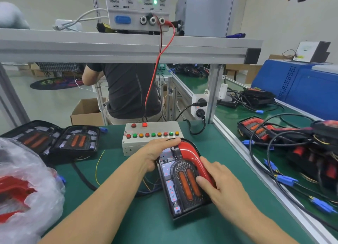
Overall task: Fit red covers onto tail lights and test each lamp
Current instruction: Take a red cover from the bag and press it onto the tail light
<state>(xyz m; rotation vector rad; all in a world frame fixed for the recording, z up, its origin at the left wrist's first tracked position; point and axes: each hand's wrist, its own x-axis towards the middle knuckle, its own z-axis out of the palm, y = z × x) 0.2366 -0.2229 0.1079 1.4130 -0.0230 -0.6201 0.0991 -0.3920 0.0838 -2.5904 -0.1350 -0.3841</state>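
Observation:
A black tail light (180, 183) with two orange strips lies on the green mat in front of me, small red LEDs glowing along its left side. A curved red cover (192, 156) sits along its top and right edge. My left hand (157, 152) grips the lamp's upper left corner. My right hand (217, 179) presses on the red cover's right side, thumb on the lamp face. Behind the lamp stands a grey test box (151, 134) with red, green and orange buttons, one red button lit.
Two uncovered tail lights (54, 139) lie at left. A plastic bag of red covers (23, 189) sits at near left. Covered lamps and cables with blue plugs (285, 179) pile at right. A power supply (137, 8) stands on the shelf above; a person sits behind.

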